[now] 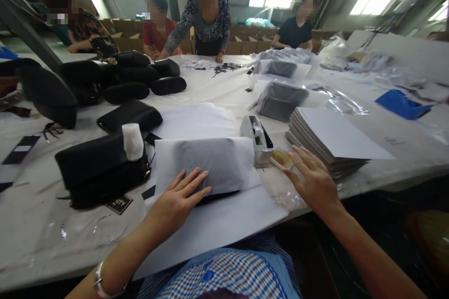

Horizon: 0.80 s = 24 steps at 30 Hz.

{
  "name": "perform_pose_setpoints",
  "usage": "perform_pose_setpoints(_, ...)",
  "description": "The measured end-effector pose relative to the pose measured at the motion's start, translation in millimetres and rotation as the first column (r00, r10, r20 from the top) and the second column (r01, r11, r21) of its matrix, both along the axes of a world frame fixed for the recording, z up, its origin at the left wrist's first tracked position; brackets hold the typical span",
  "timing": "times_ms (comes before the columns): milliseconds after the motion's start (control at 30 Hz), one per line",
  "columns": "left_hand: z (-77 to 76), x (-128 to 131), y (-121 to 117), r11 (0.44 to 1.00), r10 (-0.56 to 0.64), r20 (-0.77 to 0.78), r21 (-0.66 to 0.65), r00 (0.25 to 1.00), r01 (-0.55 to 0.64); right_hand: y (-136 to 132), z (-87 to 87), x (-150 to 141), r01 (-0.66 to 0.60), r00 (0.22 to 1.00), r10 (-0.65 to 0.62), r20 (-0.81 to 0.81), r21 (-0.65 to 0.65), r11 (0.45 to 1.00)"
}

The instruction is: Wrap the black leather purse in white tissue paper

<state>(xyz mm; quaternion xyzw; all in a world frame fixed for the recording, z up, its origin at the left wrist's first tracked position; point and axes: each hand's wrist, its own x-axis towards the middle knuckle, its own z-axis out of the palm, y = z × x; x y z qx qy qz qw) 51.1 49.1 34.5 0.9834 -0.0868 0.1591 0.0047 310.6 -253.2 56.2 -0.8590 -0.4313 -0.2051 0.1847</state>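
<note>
My left hand lies flat, fingers spread, on white tissue paper folded over a dark bag, whose black edge shows below. More white paper lies beneath it. My right hand is open, with its fingertips at a small clear dish holding something yellowish; whether they touch it I cannot tell. Just behind the dish stands a tape dispenser. To the left sits a black handbag with a wad of white paper on it.
Several black bags crowd the left side. Wrapped bags stand at the back right, behind a stack of grey-white boards. A blue object lies far right. Several people, one in a patterned top, are across the table.
</note>
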Motion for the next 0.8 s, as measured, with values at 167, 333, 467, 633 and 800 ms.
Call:
perform_pose_setpoints(167, -2.6, 0.5, 0.1, 1.0, 0.003, 0.01, 0.017, 1.0, -0.003, -2.0, -59.4, 40.1, 0.121, 0.993, -0.119, 0.02, -0.228, 0.966)
perform_pose_setpoints(333, -3.1, 0.4, -0.7, 1.0, 0.015, -0.003, -0.004, 1.0, -0.015, 1.5, -54.0, 40.4, 0.071, 0.997, -0.069, 0.042, -0.048, 0.996)
perform_pose_setpoints(467, -2.0, 0.2, -0.7, 1.0, 0.012, -0.015, 0.003, 1.0, -0.012, 4.0, -16.5, 11.7, -0.007, 0.999, 0.018, -0.04, 0.261, 0.965)
perform_pose_setpoints(633, -0.9, 0.4, -0.7, 1.0, 0.003, -0.018, -0.012, 1.0, -0.003, 2.8, 17.0, -41.2, -0.141, 0.915, 0.243, -0.322, 0.308, 0.941)
perform_pose_setpoints(800, 0.9, 0.7, -1.4, 1.0, -0.005, -0.016, -0.018, 1.0, 0.005, -4.0, 27.3, -65.5, -0.447, 0.774, 0.483, -0.409, 0.187, 0.875)
